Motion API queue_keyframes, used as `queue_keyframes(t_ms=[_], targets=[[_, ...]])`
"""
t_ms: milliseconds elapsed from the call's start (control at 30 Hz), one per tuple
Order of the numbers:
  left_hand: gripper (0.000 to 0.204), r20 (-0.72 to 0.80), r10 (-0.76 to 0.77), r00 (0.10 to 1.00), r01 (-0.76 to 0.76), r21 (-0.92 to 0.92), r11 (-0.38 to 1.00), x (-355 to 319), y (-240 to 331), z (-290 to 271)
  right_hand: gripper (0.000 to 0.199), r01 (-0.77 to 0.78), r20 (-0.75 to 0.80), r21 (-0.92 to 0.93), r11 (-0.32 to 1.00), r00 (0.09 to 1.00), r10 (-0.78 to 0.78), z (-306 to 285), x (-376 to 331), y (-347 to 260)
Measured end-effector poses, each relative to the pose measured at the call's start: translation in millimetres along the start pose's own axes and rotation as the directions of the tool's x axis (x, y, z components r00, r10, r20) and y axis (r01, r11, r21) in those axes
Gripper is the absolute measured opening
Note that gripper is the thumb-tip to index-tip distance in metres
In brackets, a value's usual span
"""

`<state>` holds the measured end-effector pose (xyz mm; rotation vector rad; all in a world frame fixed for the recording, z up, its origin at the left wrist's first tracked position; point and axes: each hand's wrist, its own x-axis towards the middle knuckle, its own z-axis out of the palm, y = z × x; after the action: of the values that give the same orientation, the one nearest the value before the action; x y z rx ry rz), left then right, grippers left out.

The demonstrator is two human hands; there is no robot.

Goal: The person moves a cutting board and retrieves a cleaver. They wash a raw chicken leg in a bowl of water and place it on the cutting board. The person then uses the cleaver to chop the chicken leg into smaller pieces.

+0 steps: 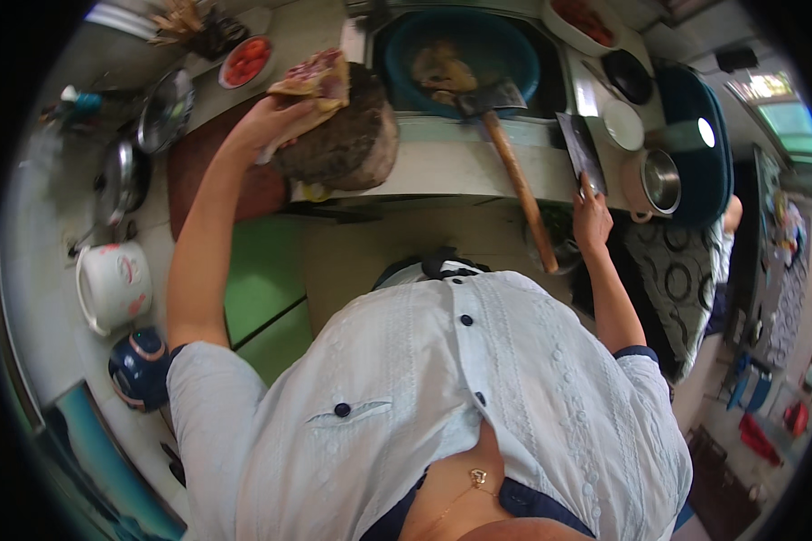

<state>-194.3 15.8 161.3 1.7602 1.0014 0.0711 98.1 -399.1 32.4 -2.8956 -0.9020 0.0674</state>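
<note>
I am gripping one slab of raw meat [316,77] in my left hand [275,122], holding it on top of the one round chopping block [347,140]. It is looking pink, marbled and flat. My right hand [592,216], right of the block, is closing around one cleaver [580,149].

- Pale grey stone kitchen counter [442,167], running along the wall.
- Round dark wooden chopping block [352,149] on its edge.
- White electric kettle [113,284], left.
- Small steel pot [660,180], right.
- White bowl of red slices [246,61].
</note>
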Motion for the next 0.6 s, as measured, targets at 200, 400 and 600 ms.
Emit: queue_keyframes(t_ms=[200,400,600], targets=[[0.038,-0.002,0.050,0.999,-0.050,0.085,0.995,-7,7,2,0.046,0.088,-0.061,-0.059,0.994,0.994,-0.091,27,-2,7],[0.050,-0.195,0.287,0.938,-0.124,0.583,0.803,-16,10,7,0.043,0.111,0.035,-0.139,0.984,0.994,-0.107,11,-1,5],[0.052,-0.226,0.378,0.898,-0.037,0.817,0.575,-35,26,36,0.047,0.503,-0.278,0.399,0.767,0.863,-0.421,-62,28,-118]])
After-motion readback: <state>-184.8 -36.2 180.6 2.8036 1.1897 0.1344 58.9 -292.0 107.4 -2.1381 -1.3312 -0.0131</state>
